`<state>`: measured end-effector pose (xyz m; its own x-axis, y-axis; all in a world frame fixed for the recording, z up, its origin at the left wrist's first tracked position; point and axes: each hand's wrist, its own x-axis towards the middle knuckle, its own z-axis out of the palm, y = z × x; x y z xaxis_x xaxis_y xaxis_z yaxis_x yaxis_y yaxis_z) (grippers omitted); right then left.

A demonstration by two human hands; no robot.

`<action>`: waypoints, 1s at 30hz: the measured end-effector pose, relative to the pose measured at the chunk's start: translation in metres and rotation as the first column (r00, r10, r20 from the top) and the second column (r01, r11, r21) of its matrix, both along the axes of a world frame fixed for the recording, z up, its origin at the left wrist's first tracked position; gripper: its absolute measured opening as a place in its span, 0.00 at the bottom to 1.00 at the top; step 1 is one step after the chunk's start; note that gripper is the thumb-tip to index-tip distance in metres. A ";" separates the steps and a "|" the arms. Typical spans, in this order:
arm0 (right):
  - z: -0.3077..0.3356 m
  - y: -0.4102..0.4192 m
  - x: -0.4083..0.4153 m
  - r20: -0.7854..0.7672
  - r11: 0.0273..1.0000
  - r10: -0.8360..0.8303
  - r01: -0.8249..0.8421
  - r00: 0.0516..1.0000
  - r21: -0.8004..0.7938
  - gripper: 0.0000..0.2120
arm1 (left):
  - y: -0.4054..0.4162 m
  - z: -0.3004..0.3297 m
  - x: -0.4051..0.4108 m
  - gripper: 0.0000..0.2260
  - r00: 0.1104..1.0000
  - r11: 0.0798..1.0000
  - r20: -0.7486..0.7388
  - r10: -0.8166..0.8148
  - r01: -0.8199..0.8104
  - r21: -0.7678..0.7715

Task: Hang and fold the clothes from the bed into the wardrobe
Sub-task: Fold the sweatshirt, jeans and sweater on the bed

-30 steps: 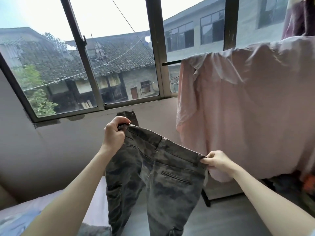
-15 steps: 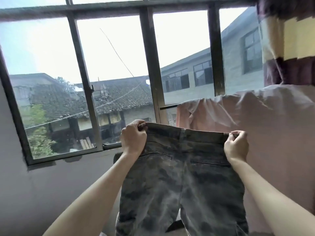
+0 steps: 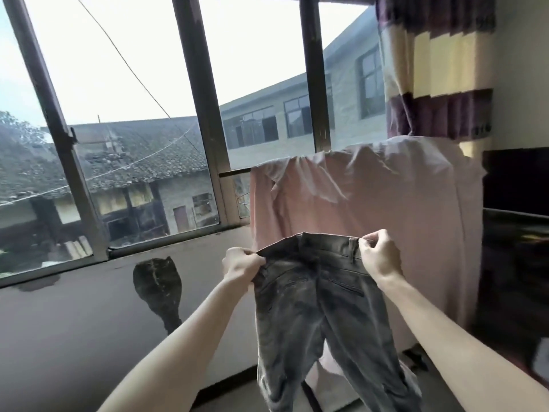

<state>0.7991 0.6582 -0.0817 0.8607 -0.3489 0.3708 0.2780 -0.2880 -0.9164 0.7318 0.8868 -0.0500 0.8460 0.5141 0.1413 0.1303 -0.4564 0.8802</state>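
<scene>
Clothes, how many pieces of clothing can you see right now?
2. The camouflage trousers hang in front, held up at the waistband by the left hand and right hand. The pink garment is draped behind them. More may lie out of view.

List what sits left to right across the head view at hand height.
Dark patch on the wall → left hand → camouflage trousers, held by the waistband → right hand → pink cloth hanging behind → dark furniture.
</scene>
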 end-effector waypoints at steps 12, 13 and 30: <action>-0.040 0.029 -0.041 0.051 0.867 0.396 -0.392 0.917 0.308 0.09 | -0.076 -0.047 -0.004 0.07 0.935 0.721 0.177 -0.308 0.350 -0.598; -0.040 0.028 -0.043 0.058 0.864 0.400 -0.398 0.915 0.309 0.08 | -0.076 -0.047 -0.005 0.07 0.928 0.672 0.190 -0.320 0.363 -0.646; -0.061 0.079 -0.051 0.093 0.825 0.555 -0.561 0.827 0.070 0.10 | -0.012 -0.060 -0.036 0.17 0.907 0.417 0.298 -0.299 0.405 -0.814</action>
<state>0.7485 0.7375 -0.1423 0.8932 0.1487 0.4243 0.4267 0.0173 -0.9042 0.6954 0.8745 -0.1096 0.9919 0.0832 -0.0956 0.0377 0.5263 0.8495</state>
